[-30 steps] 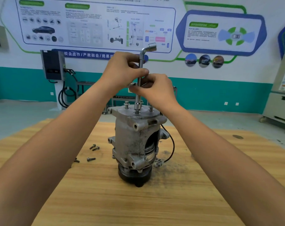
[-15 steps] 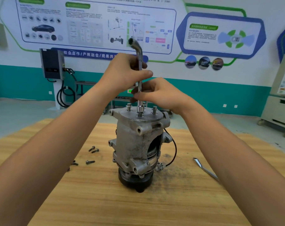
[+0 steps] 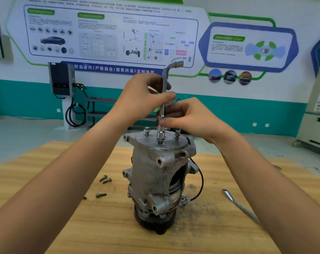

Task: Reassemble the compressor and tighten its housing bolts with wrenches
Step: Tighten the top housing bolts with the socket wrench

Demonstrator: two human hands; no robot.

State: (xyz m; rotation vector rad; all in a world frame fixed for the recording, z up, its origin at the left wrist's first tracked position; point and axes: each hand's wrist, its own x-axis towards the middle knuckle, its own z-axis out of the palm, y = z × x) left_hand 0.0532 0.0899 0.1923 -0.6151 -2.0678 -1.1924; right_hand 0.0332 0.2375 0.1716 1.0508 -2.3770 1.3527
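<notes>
**Housing bolts started, tightening still to do**

The compressor [image 3: 161,180] stands upright on its dark pulley end in the middle of the wooden table [image 3: 45,180], with its end plate on top. An L-shaped socket wrench [image 3: 163,107] stands on the plate's middle bolt position. The left hand [image 3: 141,99] curls thumb and fingers round the upper shaft, and the right hand [image 3: 190,116] pinches the shaft just above the socket. On either side, two housing bolts [image 3: 147,132] sit proud of the plate and seem not yet run down. Loose bolts [image 3: 105,179] lie on the table to the left, and a flat metal tool [image 3: 240,206] lies at the right. Most of the tightening probably remains.
</notes>
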